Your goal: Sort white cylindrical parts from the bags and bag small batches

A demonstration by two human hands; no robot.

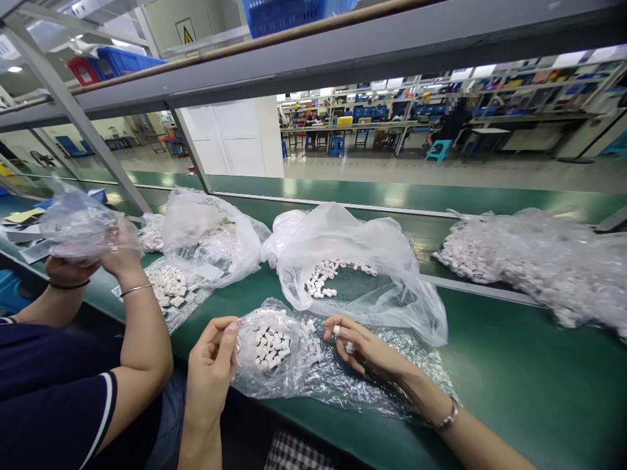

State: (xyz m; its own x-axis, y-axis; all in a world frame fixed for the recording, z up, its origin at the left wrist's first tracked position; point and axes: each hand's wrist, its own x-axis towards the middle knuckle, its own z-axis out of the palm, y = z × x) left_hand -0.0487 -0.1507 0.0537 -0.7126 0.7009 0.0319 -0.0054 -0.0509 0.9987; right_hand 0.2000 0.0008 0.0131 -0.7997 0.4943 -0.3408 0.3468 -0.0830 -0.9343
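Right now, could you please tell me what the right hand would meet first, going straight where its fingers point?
Likely the clear plastic bag of white tubular pieces that the left hand holds, though depth is unclear.

Illum.: bright, diffuse; ceiling lamp at upper L. Specular glare on clear bag, crinkled film & far green surface. Shelf underside shadowed. Wide-angle stretch at edges; bkgd. soft, w/ one pixelated patch.
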